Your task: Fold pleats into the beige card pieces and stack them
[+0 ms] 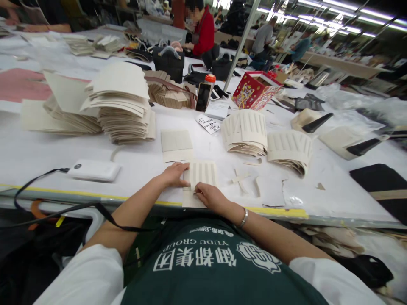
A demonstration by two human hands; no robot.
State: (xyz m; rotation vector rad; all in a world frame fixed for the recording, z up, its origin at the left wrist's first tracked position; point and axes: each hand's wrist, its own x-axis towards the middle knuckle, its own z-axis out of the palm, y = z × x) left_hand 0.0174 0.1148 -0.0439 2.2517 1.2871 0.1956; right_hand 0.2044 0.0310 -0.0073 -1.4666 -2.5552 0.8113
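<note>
A cream ribbed card piece lies at the near edge of the white table. My left hand presses flat on its left edge. My right hand rests on its lower part, fingertips pinched at a strip; whether it grips the strip I cannot tell. A flat cream sheet lies just beyond. To the right stand two stacks of finished ribbed pieces. Loose cream strips lie right of my hands.
Tall piles of cream card stand at the left. A white power bank with a black cable lies near the edge. A phone, a red box, black handbags and other people stand farther back.
</note>
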